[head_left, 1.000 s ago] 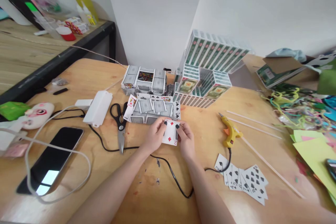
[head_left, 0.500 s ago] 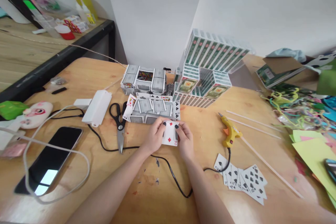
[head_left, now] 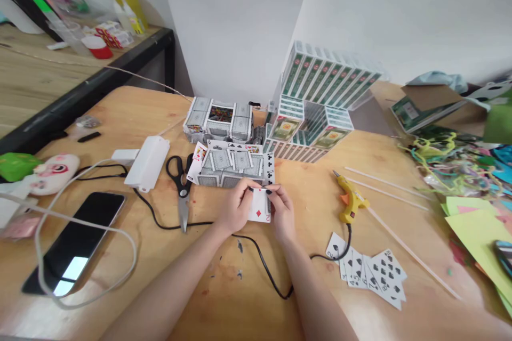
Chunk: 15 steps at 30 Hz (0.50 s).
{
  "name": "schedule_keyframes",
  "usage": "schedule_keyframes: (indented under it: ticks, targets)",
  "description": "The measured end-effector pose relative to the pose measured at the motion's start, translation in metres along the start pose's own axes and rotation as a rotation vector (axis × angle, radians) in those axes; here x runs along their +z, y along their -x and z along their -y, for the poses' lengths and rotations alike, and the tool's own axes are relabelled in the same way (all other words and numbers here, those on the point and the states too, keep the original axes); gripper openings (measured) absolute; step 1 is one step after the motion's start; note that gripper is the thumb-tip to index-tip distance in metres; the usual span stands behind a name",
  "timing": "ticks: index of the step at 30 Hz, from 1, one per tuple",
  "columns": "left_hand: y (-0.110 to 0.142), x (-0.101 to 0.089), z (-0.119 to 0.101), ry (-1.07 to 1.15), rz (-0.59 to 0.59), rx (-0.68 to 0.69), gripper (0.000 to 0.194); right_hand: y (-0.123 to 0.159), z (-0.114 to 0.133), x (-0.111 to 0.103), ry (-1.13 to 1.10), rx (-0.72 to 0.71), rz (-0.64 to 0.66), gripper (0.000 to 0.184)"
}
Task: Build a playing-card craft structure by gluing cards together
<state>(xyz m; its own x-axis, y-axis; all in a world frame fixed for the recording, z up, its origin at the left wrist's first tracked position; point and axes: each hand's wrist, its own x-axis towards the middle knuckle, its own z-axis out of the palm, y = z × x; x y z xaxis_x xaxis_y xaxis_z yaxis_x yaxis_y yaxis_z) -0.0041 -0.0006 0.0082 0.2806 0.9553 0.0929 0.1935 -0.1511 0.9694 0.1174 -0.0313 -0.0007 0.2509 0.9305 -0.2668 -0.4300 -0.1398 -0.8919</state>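
Note:
A playing card (head_left: 260,209), the two of diamonds, is pinched between both hands near the middle of the table. My left hand (head_left: 237,205) grips its left side and top, and my right hand (head_left: 281,208) its right side. The card's far end looks bent over under my fingertips; folded grey edges show at its sides. Just beyond my hands lies a box-like tray built of playing cards (head_left: 242,179), with loose folded cards in it. Behind that stands a second structure of grey-backed cards (head_left: 241,120) with an opening in its top.
Black scissors (head_left: 183,200) lie to the left, near a white power strip (head_left: 147,164) and a phone (head_left: 76,245). On the right are a yellow glue gun (head_left: 350,200), its black cord, glue sticks and fanned spade cards (head_left: 378,277). Stacked card boxes (head_left: 330,74) rise behind.
My fingers have bent the far end of the card over, so its upper diamond is now mostly out of sight. Both hands stay in nearly the same place.

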Motion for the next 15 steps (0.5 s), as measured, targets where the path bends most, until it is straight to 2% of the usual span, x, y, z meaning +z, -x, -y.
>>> schedule_keyframes:
  ticks: [4, 11, 15]
  targets:
    - [0.0008, -0.0016, -0.0031, -0.039, 0.004, 0.047, 0.020, -0.0001, 0.0016, 0.0013, 0.007, 0.023, -0.025, 0.013]
    - [-0.0005, -0.0034, -0.0008, -0.053, -0.004, 0.029, 0.020, 0.0004, 0.0073, 0.0032, 0.021, 0.051, 0.009, 0.010]
    - [-0.0014, -0.0040, 0.0001, -0.061, 0.009, 0.039, 0.021, -0.0017, 0.0076, 0.0020, 0.121, 0.006, 0.052, 0.021]
